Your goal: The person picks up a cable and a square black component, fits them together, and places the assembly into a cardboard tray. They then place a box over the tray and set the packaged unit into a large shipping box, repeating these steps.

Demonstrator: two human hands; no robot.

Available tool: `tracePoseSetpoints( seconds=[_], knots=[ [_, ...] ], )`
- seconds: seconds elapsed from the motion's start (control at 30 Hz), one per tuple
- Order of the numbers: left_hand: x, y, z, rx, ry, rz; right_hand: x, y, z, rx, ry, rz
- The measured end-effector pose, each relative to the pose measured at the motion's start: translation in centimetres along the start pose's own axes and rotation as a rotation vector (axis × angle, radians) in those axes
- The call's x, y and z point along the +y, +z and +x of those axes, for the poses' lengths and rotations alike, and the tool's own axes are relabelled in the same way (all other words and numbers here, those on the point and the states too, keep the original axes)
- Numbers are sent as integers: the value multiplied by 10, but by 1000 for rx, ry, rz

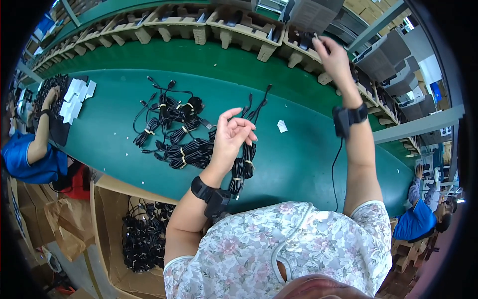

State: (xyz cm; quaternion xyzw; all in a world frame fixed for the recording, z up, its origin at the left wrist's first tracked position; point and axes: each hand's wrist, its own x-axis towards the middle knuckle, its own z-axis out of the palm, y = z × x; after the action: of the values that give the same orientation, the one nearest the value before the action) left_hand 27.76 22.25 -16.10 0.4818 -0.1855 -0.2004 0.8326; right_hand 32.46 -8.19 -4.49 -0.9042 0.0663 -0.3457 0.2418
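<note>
See the right grip (335, 59) at a tray (296, 60) beyond the bench (303, 169), with fingers bent close to a dark part (304, 44); cannot tell whether pinching or merely touching it. See the left grip (231, 137) half open and loosely curled, with nothing visible in it, over the tied cables (191, 154) on the bench. Probably best to pinch the part squarely, lift clear of the tray's edge, and avoid snagging the loose plugs (270, 86).
</note>
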Motion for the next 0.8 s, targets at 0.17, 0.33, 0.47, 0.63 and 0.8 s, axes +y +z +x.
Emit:
tracePoseSetpoints(
  seconds=[0.17, 0.33, 0.47, 0.63, 0.8],
  knots=[
    [3, 4, -2, 4, -53, 40, 33, 7, 71, -246, 126, -298],
    [5, 4, -5, 16, -83, 42, 38, 43, 92, -450, 126, -625],
    [8, 10, -8, 8, -106, 25, 84, 81, 98, -197, 91, -505],
    [3, 4, -10, 42, -113, -13, 84, 119, 93, 26, 47, -480],
    [3, 4, -7, 35, -100, -1, 88, 104, 99, -205, 192, -348]
  ],
)
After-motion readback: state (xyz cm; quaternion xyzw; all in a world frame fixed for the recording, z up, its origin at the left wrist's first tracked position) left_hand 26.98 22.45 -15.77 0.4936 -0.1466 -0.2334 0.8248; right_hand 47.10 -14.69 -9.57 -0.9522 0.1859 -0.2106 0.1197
